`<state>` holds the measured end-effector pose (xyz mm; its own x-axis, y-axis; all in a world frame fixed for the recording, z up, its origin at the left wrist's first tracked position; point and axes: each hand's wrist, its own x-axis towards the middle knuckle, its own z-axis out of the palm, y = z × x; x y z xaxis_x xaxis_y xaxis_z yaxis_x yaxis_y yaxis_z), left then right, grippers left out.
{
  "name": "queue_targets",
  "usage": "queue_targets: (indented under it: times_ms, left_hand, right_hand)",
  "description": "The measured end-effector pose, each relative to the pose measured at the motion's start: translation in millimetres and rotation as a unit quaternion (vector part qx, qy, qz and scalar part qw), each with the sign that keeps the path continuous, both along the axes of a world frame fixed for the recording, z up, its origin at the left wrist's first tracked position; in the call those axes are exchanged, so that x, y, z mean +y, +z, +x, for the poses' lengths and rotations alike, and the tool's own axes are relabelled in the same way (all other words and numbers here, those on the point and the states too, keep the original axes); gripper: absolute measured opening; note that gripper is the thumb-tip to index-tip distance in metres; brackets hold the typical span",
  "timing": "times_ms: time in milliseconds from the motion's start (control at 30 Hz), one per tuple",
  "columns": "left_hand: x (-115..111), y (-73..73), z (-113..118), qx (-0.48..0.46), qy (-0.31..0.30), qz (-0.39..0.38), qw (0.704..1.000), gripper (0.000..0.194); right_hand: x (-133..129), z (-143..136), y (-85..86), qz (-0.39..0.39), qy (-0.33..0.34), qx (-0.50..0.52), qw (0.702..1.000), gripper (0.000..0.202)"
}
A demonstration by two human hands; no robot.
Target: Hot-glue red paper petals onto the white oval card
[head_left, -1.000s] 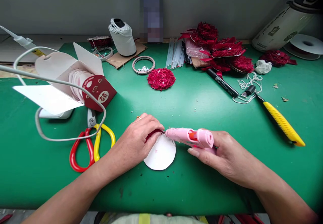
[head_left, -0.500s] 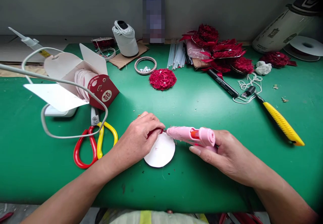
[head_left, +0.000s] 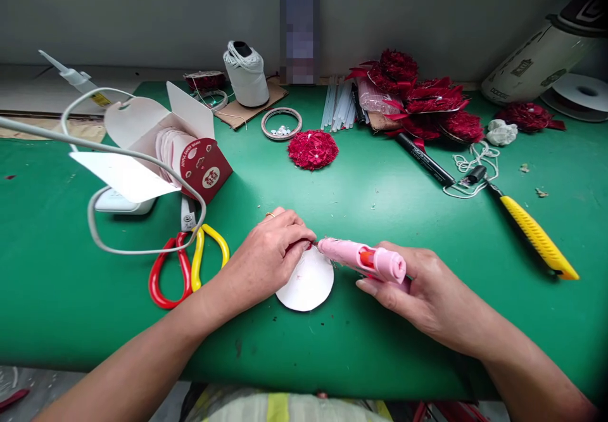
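Note:
My right hand is closed around a pink hot glue gun, its nozzle pointing left at the far edge of a white paper disc. The disc lies flat on the green table. Over its far left edge, my left hand pinches a small piece of red ribbon, mostly hidden by the fingers. The nozzle tip is right beside the ribbon; whether they touch I cannot tell. A faint reddish mark shows on the disc.
Scissors and an open box of paper discs stand left, with a grey cable looping over. A red fabric flower, glue sticks, more red flowers, a marker and a yellow cutter lie beyond and right.
The whole view has shifted slightly, so things appear a little further right. The glue gun has tilted slightly, its rear end lower in the picture. Both hands keep their holds.

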<state>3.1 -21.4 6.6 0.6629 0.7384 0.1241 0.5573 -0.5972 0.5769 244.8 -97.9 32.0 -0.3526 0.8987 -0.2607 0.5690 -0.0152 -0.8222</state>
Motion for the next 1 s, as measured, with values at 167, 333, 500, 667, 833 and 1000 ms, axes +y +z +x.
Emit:
queue_targets:
  times_ms: [167,333,500,667,833,1000]
  left_hand:
    - [-0.4,0.6,0.0,0.017,0.002,0.0,1.0,0.024]
    - [-0.7,-1.0,-0.3,0.011,-0.005,0.001,1.0,0.025]
    - [0.0,-2.7,-1.2,0.005,-0.007,0.001,1.0,0.024]
    - [0.9,-1.7,-1.5,0.002,-0.01,-0.003,1.0,0.024]
    - [1.3,1.7,-1.1,0.008,-0.013,-0.011,1.0,0.025]
    - [1.4,3.6,-0.6,0.009,-0.015,-0.014,1.0,0.025]
  right_hand:
    - [0.2,-1.2,0.8,0.015,0.014,-0.013,1.0,0.032]
    - [0.7,-2.1,2.5,0.035,0.038,-0.046,0.998,0.027]
    - [-0.2,-1.5,0.2,0.042,0.04,-0.057,0.997,0.028]
    - [-4.0,-0.9,-2.3,0.02,0.033,-0.06,0.997,0.028]
    - [-6.5,-1.0,-1.0,0.016,0.032,-0.062,0.997,0.029]
    - [-6.4,-1.5,0.4,0.014,0.036,-0.072,0.997,0.024]
